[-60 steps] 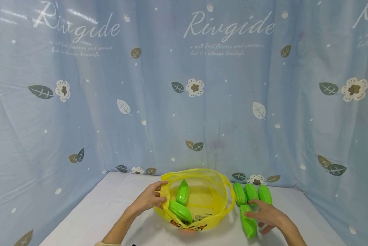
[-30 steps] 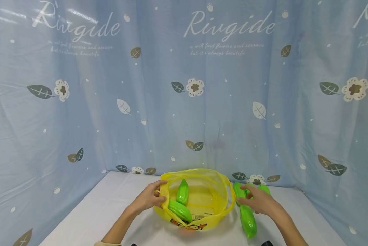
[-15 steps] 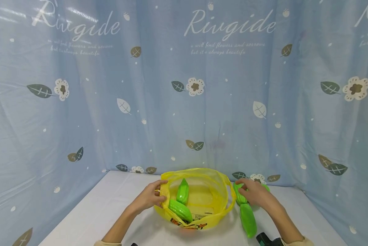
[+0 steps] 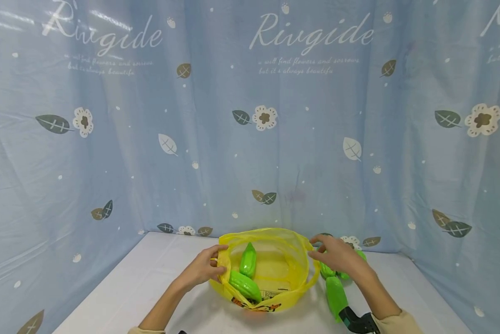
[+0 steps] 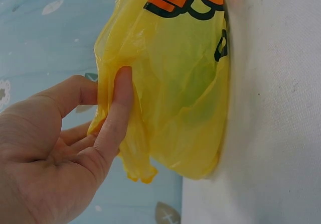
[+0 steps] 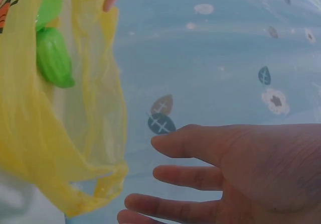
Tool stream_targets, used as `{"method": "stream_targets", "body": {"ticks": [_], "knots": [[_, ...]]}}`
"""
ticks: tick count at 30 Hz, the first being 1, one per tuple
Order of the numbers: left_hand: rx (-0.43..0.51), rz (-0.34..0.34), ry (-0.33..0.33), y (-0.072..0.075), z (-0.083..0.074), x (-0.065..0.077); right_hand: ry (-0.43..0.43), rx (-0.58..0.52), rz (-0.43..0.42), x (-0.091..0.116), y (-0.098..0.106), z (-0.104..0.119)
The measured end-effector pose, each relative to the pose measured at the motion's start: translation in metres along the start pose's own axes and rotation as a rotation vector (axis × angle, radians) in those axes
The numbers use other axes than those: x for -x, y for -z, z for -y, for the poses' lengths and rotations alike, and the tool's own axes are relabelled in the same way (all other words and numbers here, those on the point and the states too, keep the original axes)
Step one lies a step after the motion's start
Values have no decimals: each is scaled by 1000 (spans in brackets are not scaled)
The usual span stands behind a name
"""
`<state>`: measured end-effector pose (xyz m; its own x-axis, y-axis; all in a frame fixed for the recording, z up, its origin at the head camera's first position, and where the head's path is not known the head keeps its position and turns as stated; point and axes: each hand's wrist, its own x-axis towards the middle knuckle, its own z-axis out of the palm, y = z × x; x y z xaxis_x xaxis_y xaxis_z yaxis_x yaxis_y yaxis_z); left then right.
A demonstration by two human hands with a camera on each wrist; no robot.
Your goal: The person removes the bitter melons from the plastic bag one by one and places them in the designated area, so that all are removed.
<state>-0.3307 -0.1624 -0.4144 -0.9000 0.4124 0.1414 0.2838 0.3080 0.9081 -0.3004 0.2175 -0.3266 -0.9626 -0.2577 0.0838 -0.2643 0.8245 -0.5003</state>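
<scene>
A thin yellow plastic bag (image 4: 295, 300) stands with its mouth wide apart on the white table. My left hand (image 4: 199, 270) pinches its left rim; in the left wrist view that hand's thumb and fingers (image 5: 120, 96) hold the gathered plastic. Inside lie two glossy green, ridged, long vegetable-shaped pieces, one upright at the back (image 4: 248, 262) and one slanting (image 4: 244, 286). My right hand (image 4: 337, 255) is at the bag's right handle, thumb and fingers spread. The right wrist view shows that hand (image 6: 266, 171) holding nothing, apart from the handle loop (image 6: 108, 184).
Right of the bag, several more green pieces lie on the white table (image 4: 400, 283), partly hidden under my right hand and forearm; the nearest green piece (image 4: 335, 294) points forward. A black device (image 4: 356, 320) sits by the right wrist. A blue printed curtain (image 4: 308, 139) surrounds the table.
My right hand has moved from above the green pieces up and left to the bag's right edge, its palm turning. The left hand and the bag have stayed put.
</scene>
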Motion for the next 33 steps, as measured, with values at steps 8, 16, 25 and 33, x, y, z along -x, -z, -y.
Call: {"method": "stream_targets", "body": {"ticks": [8,16,25,33], "knots": [[5,3,-2,0,0,0,4,32,-12,-8,-2,16],[10,5,-3,0,-1,1,33,13,3,-16,-6,27],[-4,8,-8,-1,0,0,46,-16,28,-23,-16,39],[2,6,-7,0,0,0,72,-16,44,-29,-27,53]]}}
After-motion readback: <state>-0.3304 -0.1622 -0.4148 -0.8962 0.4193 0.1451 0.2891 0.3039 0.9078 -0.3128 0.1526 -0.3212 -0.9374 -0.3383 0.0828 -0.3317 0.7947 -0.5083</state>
